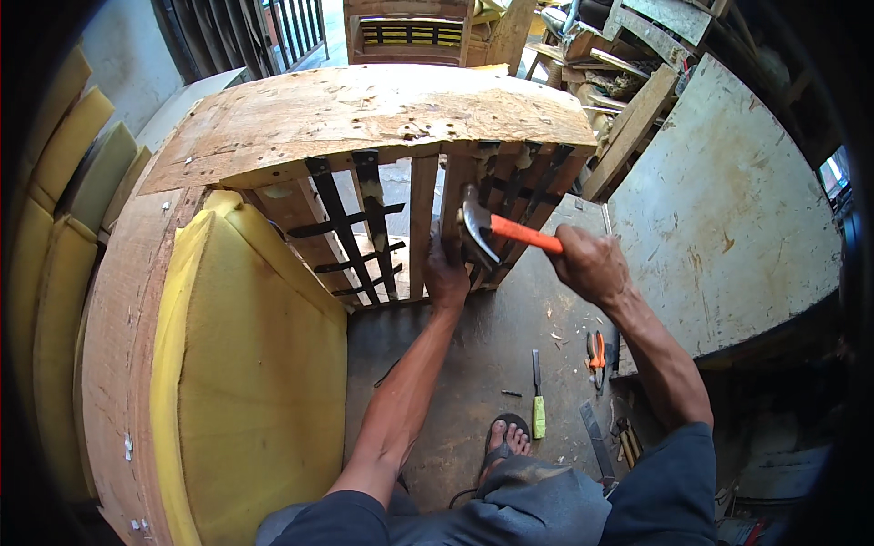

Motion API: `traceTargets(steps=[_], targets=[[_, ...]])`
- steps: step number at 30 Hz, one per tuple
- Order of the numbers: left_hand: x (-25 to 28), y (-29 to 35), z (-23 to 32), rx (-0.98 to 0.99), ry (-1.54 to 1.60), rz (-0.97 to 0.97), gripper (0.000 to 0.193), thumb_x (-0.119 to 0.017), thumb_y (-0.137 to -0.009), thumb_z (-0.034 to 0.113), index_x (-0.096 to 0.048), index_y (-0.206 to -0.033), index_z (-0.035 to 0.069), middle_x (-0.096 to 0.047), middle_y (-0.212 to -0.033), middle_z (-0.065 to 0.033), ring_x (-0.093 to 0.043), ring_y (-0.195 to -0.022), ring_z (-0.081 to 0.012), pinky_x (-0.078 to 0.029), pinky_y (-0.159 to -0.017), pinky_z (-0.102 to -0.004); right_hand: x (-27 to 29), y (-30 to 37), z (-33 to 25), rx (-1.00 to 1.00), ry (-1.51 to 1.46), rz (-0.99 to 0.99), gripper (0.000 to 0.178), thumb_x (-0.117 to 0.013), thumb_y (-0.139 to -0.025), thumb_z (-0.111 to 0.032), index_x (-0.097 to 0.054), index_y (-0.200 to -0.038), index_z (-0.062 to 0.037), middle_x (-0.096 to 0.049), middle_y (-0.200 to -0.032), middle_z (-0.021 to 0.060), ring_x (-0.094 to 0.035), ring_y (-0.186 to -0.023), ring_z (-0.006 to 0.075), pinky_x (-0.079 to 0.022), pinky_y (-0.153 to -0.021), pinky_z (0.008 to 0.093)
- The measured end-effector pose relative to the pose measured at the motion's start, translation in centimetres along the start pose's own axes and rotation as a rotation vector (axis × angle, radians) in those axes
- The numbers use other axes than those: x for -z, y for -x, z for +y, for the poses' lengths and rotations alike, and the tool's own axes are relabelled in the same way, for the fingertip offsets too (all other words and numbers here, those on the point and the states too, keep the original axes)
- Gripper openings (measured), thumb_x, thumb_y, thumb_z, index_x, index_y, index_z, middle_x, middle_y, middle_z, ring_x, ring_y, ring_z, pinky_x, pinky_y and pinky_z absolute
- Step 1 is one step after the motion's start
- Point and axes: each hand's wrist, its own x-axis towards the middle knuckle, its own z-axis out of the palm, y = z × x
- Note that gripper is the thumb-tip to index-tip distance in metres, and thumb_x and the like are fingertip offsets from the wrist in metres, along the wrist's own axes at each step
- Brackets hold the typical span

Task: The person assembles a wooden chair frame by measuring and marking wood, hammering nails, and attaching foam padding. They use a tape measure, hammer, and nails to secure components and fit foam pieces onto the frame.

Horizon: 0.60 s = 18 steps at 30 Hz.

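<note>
Hammer [526, 234] is up in front of the slatted side of a wooden frame [364, 105], its orange handle running leftward from my right grip [590, 264] to a metal claw head. On my feed, the right grip is closed firmly around the end of that handle. The claw curves down toward me, and I cannot tell from this angle whether the head touches the wood.

My left grip [446, 273] is against an upright slat [422, 214], just left of and below the hammer head. Its fingers are partly hidden, so I cannot tell whether it is closed on the slat or holds something small.

Left of that slat I see black straps [369, 196] crossing one another in the frame's opening. A thick yellow cushion [264, 373] leans inside the frame, on my left.

On the floor [414, 391] below, I make out a chisel [538, 414] with a yellow-green handle, and pliers [596, 353] with orange handles to its right. A sandalled foot [503, 444] is just left of the chisel. A large, scuffed pale board [719, 218] stands to my right, and scrap wood [637, 114] is piled behind it.
</note>
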Motion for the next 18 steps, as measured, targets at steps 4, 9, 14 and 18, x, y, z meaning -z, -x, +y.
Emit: traceTargets(steps=[4,9,14,18], targets=[[1.2,0.2,0.2,0.209,0.059,-0.173,0.045,-0.057,-0.102,0.028,-0.054,-0.141,0.006,-0.068,-0.116,-0.0172,-0.067,-0.102,-0.0312,-0.051,-0.087,-0.0420,0.6,-0.1,-2.7,0.300,-0.066,0.084,0.028,-0.071,-0.092,-0.023,-0.055,-0.077,-0.0062,-0.060,-0.062,0.0095,-0.062,-0.048,0.0251,-0.048,-0.043,0.0379],[1.2,0.3,-0.5,0.156,0.111,-0.227,0.051,-0.057,-0.102,0.027,-0.048,-0.144,-0.001,-0.066,-0.121,-0.0232,-0.065,-0.112,-0.0297,-0.050,-0.094,-0.0402,-1.7,1.0,-0.9,-0.079,-0.059,-0.004,0.023,-0.070,-0.089,-0.018,-0.053,-0.080,-0.0054,-0.059,-0.063,0.0123,-0.065,-0.057,0.0301,-0.048,-0.048,0.0411],[1.6,-0.2,-0.3,0.207,0.105,-0.199,0.065,-0.060,-0.101,0.035,-0.039,-0.150,-0.001,-0.060,-0.133,-0.0240,-0.058,-0.126,-0.0343,-0.045,-0.103,-0.0419,-7.7,13.5,-1.8,-0.367,-0.248,-0.049,0.023,-0.071,-0.087,-0.020,-0.055,-0.084,-0.0047,-0.061,-0.065,0.0184,-0.065,-0.065,0.0401,-0.048,-0.054,0.0503],[1.9,-0.2,0.8,0.187,0.216,-0.289,0.079,-0.068,-0.096,0.038,-0.032,-0.152,-0.005,-0.051,-0.143,-0.0252,-0.050,-0.135,-0.0357,-0.041,-0.109,-0.0423,-12.2,26.6,-3.5,-1.057,-0.197,-0.337,0.029,-0.070,-0.089,-0.030,-0.063,-0.098,-0.0039,-0.063,-0.073,0.0234,-0.066,-0.080,0.0452,-0.049,-0.067,0.0554]])
